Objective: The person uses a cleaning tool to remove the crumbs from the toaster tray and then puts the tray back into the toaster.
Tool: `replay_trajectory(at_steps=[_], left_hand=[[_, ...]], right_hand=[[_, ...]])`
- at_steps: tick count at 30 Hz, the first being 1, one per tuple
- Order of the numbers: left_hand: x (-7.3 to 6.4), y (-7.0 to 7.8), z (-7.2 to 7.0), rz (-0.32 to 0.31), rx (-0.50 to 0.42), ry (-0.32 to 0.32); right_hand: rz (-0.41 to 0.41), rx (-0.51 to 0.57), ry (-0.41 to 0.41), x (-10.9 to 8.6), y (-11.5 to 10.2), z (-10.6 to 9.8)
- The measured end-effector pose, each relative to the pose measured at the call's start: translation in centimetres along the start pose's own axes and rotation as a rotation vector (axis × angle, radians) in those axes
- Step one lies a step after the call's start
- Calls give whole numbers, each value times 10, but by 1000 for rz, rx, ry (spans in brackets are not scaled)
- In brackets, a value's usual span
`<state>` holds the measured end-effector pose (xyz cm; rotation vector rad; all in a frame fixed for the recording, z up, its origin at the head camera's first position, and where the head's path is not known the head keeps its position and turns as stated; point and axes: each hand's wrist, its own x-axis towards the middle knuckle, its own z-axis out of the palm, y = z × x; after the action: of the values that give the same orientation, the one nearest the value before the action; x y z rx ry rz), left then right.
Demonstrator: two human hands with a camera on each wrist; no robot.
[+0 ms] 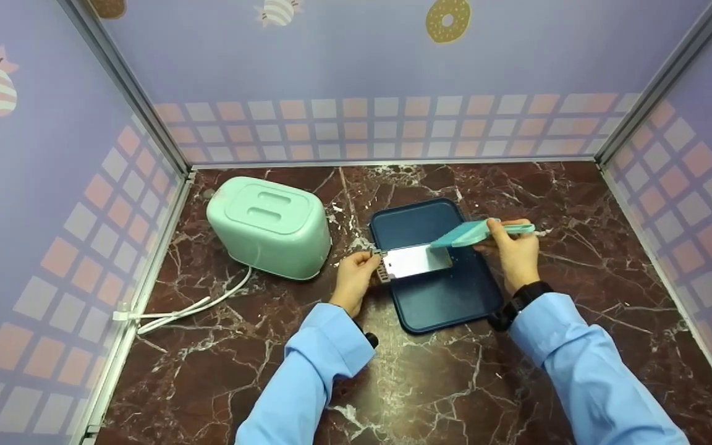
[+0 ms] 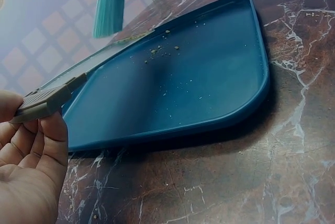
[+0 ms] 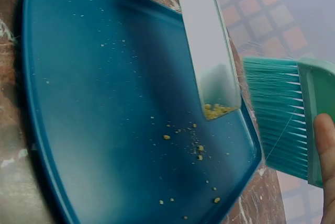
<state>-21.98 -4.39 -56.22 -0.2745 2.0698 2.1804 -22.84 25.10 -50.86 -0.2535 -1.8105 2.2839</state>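
My left hand pinches the slotted brown end of a flat, shiny crumb tray between thumb and fingers. The crumb tray extends over a dark blue serving tray. Yellowish crumbs lie at its far end in the right wrist view, and more crumbs are scattered on the blue surface below. My right hand grips the handle of a small teal brush. Its bristles hang near the crumb tray's far end; whether they touch it I cannot tell.
A mint green toaster stands left of the serving tray. Its white cord runs to the left wall's foot. Patterned panels enclose the marbled table at the back and sides.
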Motion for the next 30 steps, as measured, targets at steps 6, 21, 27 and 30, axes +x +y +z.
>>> replay_trajectory(at_steps=[6, 21, 27, 30], left_hand=[[0, 0, -1, 3, -3, -8], [0, 0, -2, -12, -23, -7], [0, 1, -4, -13, -17, 6], [0, 1, -5, -13, -14, 5]], right_hand=[[45, -57, -3, -2, 3, -6], [109, -74, -27, -6, 0, -25], [62, -107, -18, -6, -2, -31], [29, -104, -19, -6, -6, -32]])
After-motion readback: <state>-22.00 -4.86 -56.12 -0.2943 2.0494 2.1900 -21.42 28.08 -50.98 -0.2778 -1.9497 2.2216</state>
